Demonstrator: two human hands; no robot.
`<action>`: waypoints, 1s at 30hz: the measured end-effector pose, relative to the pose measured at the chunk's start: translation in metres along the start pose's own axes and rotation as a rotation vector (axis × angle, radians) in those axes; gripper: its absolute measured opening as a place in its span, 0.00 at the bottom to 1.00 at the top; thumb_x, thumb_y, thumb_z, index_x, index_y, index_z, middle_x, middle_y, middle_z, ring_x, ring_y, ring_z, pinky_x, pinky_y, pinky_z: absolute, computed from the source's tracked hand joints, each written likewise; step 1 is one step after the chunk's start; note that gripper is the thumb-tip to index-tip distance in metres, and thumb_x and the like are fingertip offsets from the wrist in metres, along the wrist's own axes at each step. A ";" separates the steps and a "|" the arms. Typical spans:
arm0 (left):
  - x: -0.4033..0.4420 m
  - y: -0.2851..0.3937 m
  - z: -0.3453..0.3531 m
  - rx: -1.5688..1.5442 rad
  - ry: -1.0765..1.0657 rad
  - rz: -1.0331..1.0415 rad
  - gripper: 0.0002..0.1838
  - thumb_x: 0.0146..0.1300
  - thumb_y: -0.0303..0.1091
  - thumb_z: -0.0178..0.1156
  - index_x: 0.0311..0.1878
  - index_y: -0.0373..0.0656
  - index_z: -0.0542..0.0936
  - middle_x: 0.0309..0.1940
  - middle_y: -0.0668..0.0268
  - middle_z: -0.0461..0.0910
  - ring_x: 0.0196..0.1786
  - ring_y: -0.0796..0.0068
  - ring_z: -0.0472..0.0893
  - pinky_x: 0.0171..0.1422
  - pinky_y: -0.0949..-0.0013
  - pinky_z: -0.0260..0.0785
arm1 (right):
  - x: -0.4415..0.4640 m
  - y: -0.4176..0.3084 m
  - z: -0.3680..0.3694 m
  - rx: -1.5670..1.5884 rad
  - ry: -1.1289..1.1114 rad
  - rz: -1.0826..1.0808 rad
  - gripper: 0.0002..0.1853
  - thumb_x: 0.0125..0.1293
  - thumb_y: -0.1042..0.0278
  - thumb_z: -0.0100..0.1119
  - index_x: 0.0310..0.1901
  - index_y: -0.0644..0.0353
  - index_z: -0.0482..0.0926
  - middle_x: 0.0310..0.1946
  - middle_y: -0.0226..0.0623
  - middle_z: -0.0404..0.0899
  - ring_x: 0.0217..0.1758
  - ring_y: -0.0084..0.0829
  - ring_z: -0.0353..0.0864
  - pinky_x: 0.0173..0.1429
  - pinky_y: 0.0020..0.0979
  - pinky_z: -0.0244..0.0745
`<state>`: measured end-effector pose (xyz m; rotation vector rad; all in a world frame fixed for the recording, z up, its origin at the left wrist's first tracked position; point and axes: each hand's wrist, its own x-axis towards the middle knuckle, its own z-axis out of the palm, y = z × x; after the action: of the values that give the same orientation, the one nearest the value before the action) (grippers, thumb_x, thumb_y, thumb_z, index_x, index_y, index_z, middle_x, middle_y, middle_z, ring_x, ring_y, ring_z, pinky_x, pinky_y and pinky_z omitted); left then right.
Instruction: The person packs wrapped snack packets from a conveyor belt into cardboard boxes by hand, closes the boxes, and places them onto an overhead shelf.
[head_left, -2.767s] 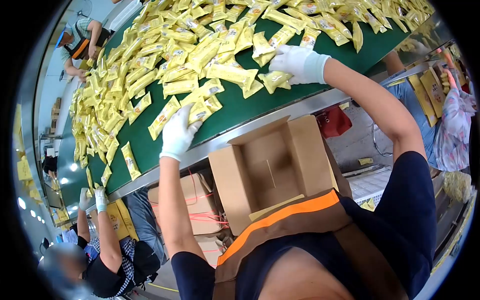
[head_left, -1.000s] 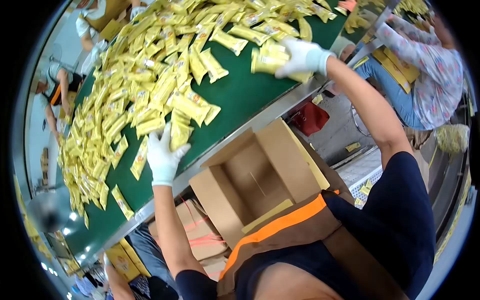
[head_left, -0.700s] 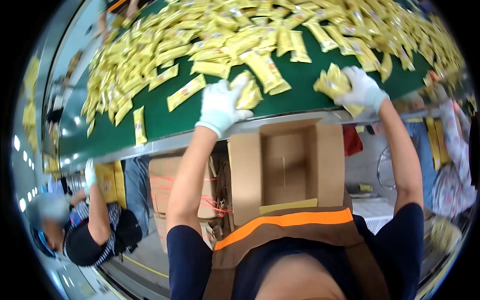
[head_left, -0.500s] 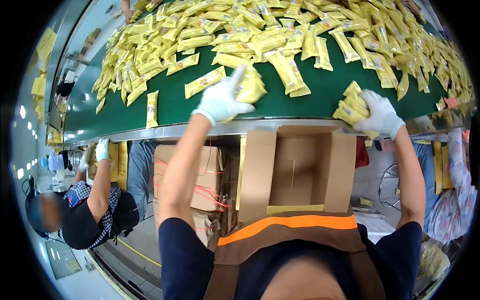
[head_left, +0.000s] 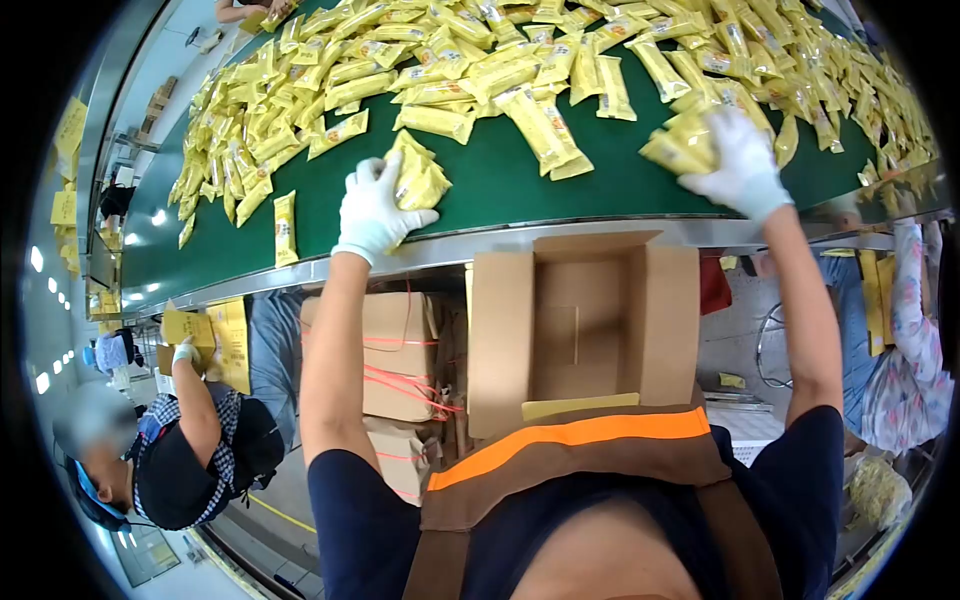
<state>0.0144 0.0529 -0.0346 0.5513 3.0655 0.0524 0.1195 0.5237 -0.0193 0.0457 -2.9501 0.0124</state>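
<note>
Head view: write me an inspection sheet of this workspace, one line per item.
Surface: green belt with a metal edge on the near side.
Job's things: yellow packets heaped across the far side, some lying singly nearer the edge.
Clutter: open carton below the edge; strapped cartons left of it; yellow scrap on the floor.
Hands: both gloved; left hand grips one bunch, right hand another bunch.
Cables: nothing seen.
Surroundings: co-worker in a checked apron at left, flowered sleeve at right.
</note>
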 end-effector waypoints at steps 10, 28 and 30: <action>0.002 0.015 -0.005 0.063 -0.270 -0.098 0.69 0.37 0.62 0.72 0.81 0.54 0.45 0.60 0.49 0.73 0.62 0.49 0.76 0.66 0.52 0.67 | -0.024 -0.013 -0.012 0.307 -0.343 0.100 0.53 0.50 0.45 0.67 0.77 0.49 0.54 0.60 0.54 0.71 0.62 0.51 0.74 0.66 0.42 0.70; -0.083 0.219 -0.043 0.091 -0.467 0.698 0.58 0.38 0.52 0.73 0.76 0.51 0.59 0.51 0.48 0.77 0.54 0.49 0.78 0.60 0.57 0.70 | -0.162 -0.224 0.020 0.363 -0.981 -0.221 0.31 0.67 0.51 0.55 0.71 0.45 0.67 0.58 0.55 0.73 0.57 0.51 0.79 0.59 0.47 0.74; -0.088 0.238 -0.015 0.188 -0.420 0.705 0.57 0.37 0.50 0.72 0.76 0.52 0.60 0.51 0.49 0.77 0.53 0.51 0.78 0.58 0.56 0.70 | -0.168 -0.218 0.022 0.381 -0.974 -0.278 0.30 0.67 0.53 0.52 0.72 0.43 0.66 0.58 0.57 0.73 0.56 0.53 0.79 0.55 0.49 0.76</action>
<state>0.1793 0.2450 -0.0084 1.4120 2.3497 -0.2979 0.2867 0.3103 -0.0717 0.6970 -3.7992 0.6979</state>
